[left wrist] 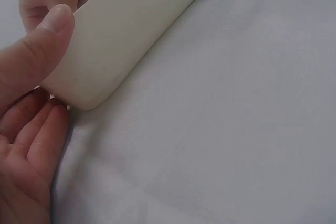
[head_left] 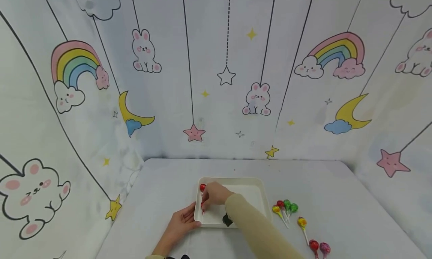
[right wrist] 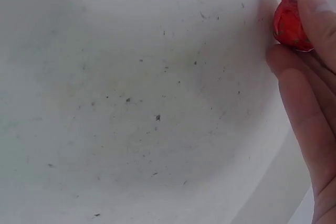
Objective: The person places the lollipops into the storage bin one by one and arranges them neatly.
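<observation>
A shallow white tray lies on the table. My left hand holds its near left corner, the thumb at the rim and the fingers curled by the outer wall, as the left wrist view shows. Inside the tray, along its left side, my right hand pinches a red-wrapped lollipop by its round head between thumb and fingers. Another red lollipop lies just beyond, near the far left corner, partly hidden by the right hand. The right forearm crosses over the tray's near right part.
Right of the tray lie loose lollipops: a yellow one, a red one and green ones in a cluster. Nearer are another yellow lollipop, a red one and a pink-purple one. A patterned curtain surrounds the table.
</observation>
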`<state>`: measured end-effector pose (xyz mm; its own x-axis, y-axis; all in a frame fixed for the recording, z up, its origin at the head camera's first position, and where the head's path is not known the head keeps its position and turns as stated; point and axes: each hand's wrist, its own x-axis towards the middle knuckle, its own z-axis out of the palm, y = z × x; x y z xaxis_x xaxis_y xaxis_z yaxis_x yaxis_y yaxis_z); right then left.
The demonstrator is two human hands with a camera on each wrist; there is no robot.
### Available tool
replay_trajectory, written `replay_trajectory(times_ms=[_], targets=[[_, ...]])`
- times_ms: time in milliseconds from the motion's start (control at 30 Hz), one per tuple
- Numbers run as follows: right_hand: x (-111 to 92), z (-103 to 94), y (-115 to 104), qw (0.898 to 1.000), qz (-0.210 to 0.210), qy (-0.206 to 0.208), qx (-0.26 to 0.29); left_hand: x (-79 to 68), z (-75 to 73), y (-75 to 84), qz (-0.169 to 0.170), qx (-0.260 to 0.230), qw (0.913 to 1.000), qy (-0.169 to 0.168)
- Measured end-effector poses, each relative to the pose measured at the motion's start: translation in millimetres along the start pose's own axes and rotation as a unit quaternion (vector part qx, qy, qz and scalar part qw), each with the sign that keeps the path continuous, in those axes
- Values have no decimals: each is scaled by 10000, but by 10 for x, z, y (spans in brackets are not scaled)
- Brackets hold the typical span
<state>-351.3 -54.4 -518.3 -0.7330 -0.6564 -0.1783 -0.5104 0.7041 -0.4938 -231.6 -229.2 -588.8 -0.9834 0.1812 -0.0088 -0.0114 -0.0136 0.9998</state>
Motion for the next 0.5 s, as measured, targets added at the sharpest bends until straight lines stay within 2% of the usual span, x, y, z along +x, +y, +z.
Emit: replay_trajectory(times_ms=[300,500], targets=[[-2,3,-95,9997,-93,-138,-188,1,20,16,-163,-98,9998,54],[46,49,-82,9987,-166,-106,-466,-5,14,15,-80,9,10000,-24]])
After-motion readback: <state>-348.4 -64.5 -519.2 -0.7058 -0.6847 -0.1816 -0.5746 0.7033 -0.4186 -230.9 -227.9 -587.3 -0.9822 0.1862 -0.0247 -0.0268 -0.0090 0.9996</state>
